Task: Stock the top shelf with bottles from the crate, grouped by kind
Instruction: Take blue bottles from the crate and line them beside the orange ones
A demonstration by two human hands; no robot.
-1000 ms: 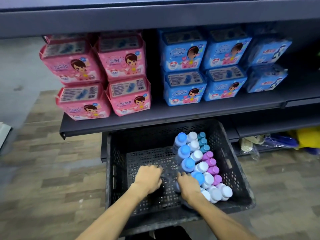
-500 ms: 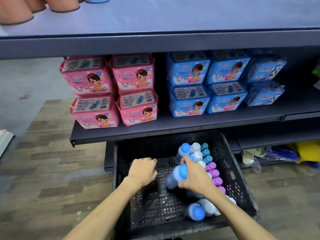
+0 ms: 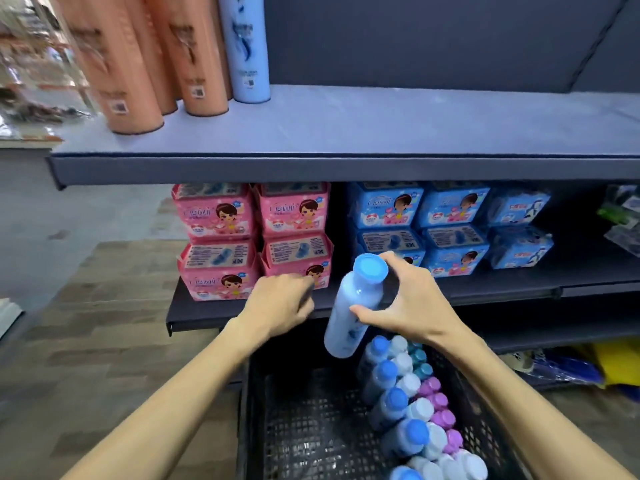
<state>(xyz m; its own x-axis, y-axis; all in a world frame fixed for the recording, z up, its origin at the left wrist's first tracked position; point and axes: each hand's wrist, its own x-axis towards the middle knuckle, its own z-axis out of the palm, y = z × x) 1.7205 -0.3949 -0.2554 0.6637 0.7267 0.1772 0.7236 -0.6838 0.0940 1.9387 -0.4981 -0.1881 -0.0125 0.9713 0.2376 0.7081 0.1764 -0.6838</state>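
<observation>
Right hand [image 3: 415, 303] grasps blue-capped bottle [image 3: 343, 327], tilted, cap uppermost; top shelf [image 3: 381, 133] above, beyond. Left hand [image 3: 280, 303] curled, contents unclear.

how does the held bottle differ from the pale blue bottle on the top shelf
The held bottle is tilted, gripped by the right hand; the shelf bottle stands upright on the top shelf. The held bottle's blue cap shows; the shelf bottle's top is out of frame. Both bodies are pale blue.
</observation>
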